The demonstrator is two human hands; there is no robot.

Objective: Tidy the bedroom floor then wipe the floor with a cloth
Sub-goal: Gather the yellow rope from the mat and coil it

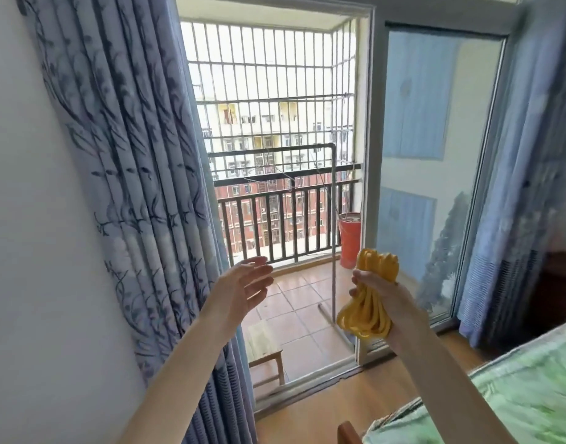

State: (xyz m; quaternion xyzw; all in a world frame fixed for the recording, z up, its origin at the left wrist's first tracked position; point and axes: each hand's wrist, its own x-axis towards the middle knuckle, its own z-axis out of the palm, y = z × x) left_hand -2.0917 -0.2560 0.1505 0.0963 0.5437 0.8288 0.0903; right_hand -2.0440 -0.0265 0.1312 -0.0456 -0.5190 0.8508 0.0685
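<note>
A person's right hand [376,291] grips a bundle of coiled yellow cord [369,294] at its middle, loops spilling above and below the fist, while the left hand [243,288] hangs open and empty well apart to its left, before the open balcony door [275,187]. To stow the cord tidily, the free hand would best gather the lower loops. The grip should stay at the coil's waist so nothing unravels.

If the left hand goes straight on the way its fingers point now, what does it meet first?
The left hand is open, its fingers aimed up and right, toward the open balcony doorway. Nothing shows in that line before the dark balcony railing, though depth is unclear. The yellow rope lies off to the right.
</note>
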